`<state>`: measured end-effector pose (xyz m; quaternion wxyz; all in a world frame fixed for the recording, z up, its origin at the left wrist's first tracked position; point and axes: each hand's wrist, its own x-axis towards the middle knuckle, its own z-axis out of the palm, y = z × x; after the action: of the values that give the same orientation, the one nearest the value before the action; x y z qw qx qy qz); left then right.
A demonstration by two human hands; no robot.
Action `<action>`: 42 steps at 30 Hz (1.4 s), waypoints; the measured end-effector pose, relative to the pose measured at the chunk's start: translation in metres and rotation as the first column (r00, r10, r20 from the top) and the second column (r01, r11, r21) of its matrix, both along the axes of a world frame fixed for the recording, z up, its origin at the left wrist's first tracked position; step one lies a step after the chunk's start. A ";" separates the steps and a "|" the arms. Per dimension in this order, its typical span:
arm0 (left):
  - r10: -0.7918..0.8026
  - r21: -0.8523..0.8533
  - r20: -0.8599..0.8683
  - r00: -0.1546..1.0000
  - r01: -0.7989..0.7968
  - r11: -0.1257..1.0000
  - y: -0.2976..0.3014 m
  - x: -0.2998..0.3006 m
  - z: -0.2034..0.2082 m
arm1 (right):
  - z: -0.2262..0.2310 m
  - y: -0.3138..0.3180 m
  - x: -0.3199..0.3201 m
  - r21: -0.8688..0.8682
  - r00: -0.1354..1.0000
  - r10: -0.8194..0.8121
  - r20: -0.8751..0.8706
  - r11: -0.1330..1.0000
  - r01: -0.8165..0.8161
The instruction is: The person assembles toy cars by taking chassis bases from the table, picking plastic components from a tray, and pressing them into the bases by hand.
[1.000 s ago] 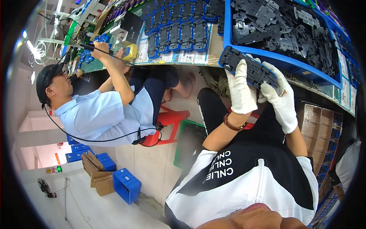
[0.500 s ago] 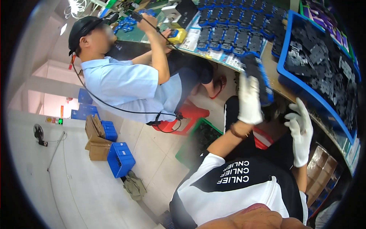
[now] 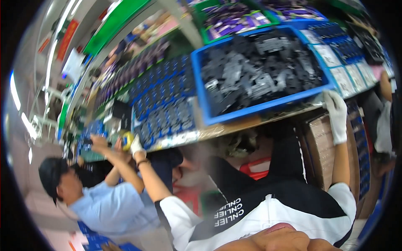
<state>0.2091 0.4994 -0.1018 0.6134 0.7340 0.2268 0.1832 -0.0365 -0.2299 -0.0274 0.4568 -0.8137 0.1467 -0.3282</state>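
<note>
My left hand [image 3: 136, 146], in a white glove, reaches far left to the table's front edge. It is beside the nearest rows of black-and-blue plastic housings [image 3: 167, 119] and close to a yellow object [image 3: 127, 141] by the co-worker's hands. The left fingers are small and smeared, so whether they hold anything cannot be made out. My right hand [image 3: 336, 115], also white-gloved, is by the front right corner of a large blue tub [image 3: 264, 109]. Its fingers stretch toward the table edge, with nothing visible in them. Loose black plastic parts [image 3: 251, 71] fill the tub.
A co-worker in a light blue shirt [image 3: 111, 205] sits close on my left, arms at the table. Behind the tub is a green crate [image 3: 204, 34] of purple pieces. Cartons [image 3: 320, 142] stand under the table at right. Another person [image 3: 383, 121] is at the far right.
My view has swung round to face the table. The left hand held a black-and-blue housing before and now reaches out by the rows. The right hand has come up to the tub's corner.
</note>
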 end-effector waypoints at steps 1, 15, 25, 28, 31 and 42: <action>-0.023 0.003 -0.086 0.996 0.024 1.000 -0.008 0.007 0.004 | 0.009 -0.013 0.003 -0.050 0.995 -0.075 0.060 0.996 0.078; 0.369 0.753 0.139 0.919 -0.341 0.563 -0.088 -0.048 0.077 | -0.085 -0.348 0.112 -0.671 0.673 -0.651 -0.351 0.677 0.304; -0.418 -0.526 0.605 0.677 0.735 0.428 -0.381 -0.162 0.125 | 0.044 -0.176 0.063 -0.374 0.971 -0.238 -0.012 0.902 0.217; -0.565 -0.646 0.581 0.586 0.754 0.119 -0.461 -0.177 0.121 | 0.096 -0.054 0.037 -0.154 0.984 0.126 -0.128 0.977 -0.145; -0.440 -0.631 0.731 0.521 0.762 -0.147 -0.494 -0.178 0.113 | 0.120 0.040 0.025 -0.050 0.900 0.348 -0.262 0.926 -0.373; -0.228 -0.884 0.466 0.855 0.461 -0.077 -0.426 -0.187 0.109 | 0.099 0.031 0.180 -0.867 0.963 0.242 -0.121 0.446 -0.221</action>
<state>0.0218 0.0730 0.0073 0.9843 0.1153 0.0393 -0.1274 0.1437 -0.1989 0.0720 0.0212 -0.9407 -0.1575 -0.2997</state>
